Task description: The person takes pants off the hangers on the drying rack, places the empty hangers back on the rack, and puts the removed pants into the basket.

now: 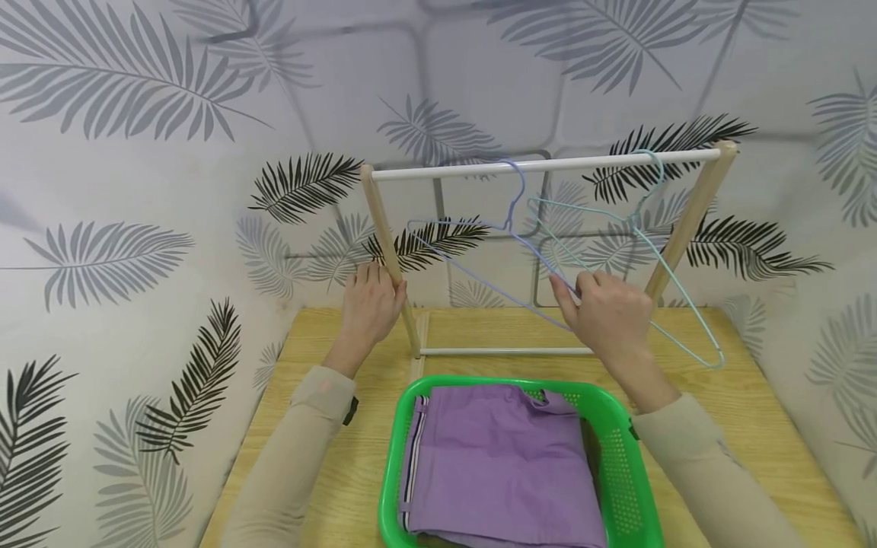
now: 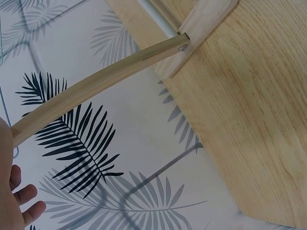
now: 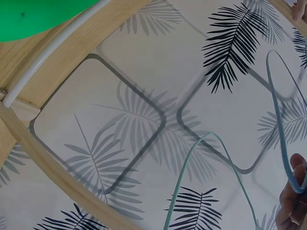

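My left hand (image 1: pixel 370 304) holds the left wooden post (image 1: pixel 385 228) of a small clothes rack; in the left wrist view its fingertips (image 2: pixel 33 211) stick out past the post (image 2: pixel 96 79). A blue-violet hanger (image 1: pixel 508 223) hangs by its hook from the rack's white top bar (image 1: pixel 569 164). My right hand (image 1: pixel 610 316) pinches this hanger near its right end, as the right wrist view also shows at the blue loop (image 3: pixel 280 124). To the right, a mint-green hanger (image 1: pixel 633 221) hangs on the same bar, partly hidden behind my right hand.
In front of the rack, a green plastic basket (image 1: pixel 617 415) holds folded purple clothing (image 1: pixel 500 464) with a striped edge. Rack and basket stand on a wooden table (image 1: pixel 349 441). Leaf-patterned wall covering (image 1: pixel 137 190) closes in the back and sides. A white lower bar (image 1: pixel 507 352) joins the posts.
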Available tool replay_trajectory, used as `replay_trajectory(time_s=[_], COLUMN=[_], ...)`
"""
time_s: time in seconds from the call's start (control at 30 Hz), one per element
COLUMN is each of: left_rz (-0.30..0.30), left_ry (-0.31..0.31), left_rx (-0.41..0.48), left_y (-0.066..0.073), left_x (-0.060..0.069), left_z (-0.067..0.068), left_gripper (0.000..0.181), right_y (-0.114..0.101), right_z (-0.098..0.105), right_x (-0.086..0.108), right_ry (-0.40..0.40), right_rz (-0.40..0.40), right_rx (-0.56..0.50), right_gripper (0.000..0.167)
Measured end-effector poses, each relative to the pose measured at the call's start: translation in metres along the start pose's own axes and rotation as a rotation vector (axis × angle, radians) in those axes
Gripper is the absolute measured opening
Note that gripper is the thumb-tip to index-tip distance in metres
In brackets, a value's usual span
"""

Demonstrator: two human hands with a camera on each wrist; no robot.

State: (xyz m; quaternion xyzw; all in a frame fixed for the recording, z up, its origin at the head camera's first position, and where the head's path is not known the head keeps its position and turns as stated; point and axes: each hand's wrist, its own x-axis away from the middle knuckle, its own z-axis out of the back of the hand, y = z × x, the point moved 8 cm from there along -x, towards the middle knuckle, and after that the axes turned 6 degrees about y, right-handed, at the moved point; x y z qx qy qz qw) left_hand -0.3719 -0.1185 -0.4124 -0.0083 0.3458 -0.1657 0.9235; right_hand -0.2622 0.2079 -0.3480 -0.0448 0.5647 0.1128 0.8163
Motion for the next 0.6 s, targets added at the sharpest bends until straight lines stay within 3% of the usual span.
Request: replay_trajectory(time_s=[0.2, 0.37, 0.6], left_rz=[0.035, 0.053, 0.043], left_ry=[-0.019, -0.037, -0.037], left_rx=[0.035, 0.084, 0.145], left_y=[-0.002, 0.000, 0.009], left_x=[0.003, 0.010, 0.023], left_z=[0.003, 0.013, 0.033], left_gripper=[0.041, 0.041, 0.042], right_y=[0.011, 0.018, 0.027], right_z=[0.003, 0.010, 0.022], right_x=[0.004, 0.005, 0.006], right_ry=[-0.128, -0.206, -0.344], right_rz=[-0.039, -0.081, -0.177], right_rx=[-0.041, -0.080, -0.162], right_gripper=[0.069, 0.076, 0.054])
